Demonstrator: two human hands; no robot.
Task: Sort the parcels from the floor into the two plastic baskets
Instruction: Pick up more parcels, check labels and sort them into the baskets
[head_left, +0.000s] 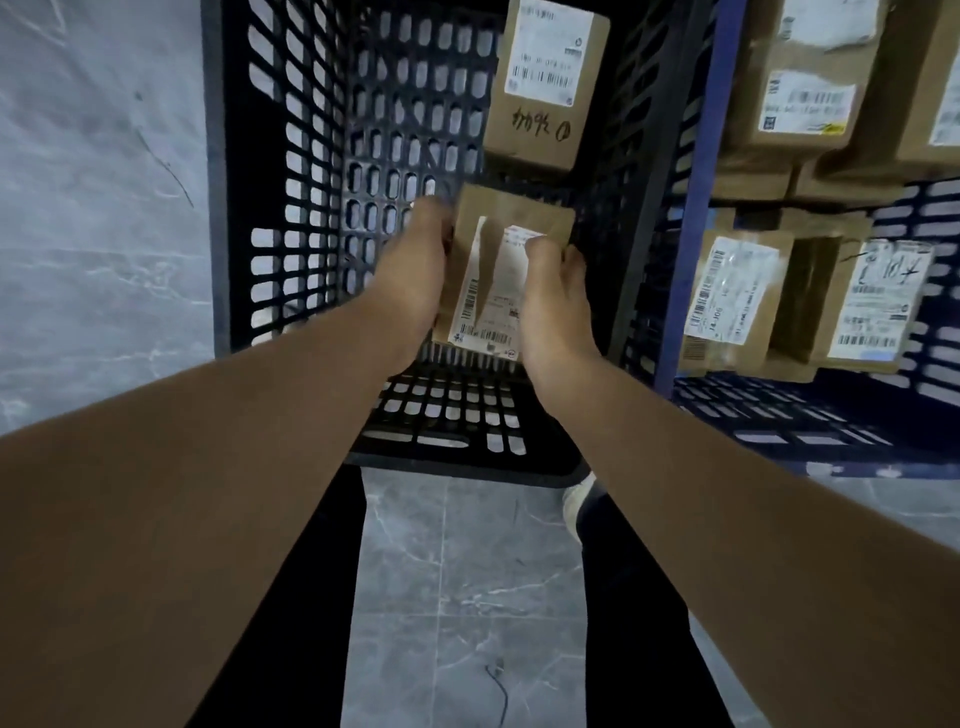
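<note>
Setting the held parcel (498, 280) down in the black basket (291, 156) looks to be the step in hand. The brown parcel hangs in the air inside the basket's mouth, toward its near right side, with the label facing up and a hand on each side. The left hand (415, 273) wraps the left edge, its fingers (434, 215) curled round and under so the tips are hidden. The right hand (556, 306) takes the right edge, thumb pressed on the white label and fingers (574, 262) curled round the side.

To do it well, I would lower the parcel level until it is close to the basket's bottom. Then I would release both hands together, so that it lands flat and not on a corner. The bare stretch at the near end seems the best place, short of the other parcel (545, 83) that lies label-up at the far right of the same basket. Keeping the label upward would leave it readable. The box looks light and stiff, so a steady side grip should be enough.

Just beside the black basket, on its right, stands a blue basket (688, 208). It holds several brown parcels (732, 296), some stacked on others. Both baskets stand on a grey marbled tile floor (467, 571). At the near edge, dark trouser legs and one pale shoe (579, 501) show, the shoe just beside the black basket's near right corner. A thin dark scrap (498, 691) lies on the tiles between the legs.
</note>
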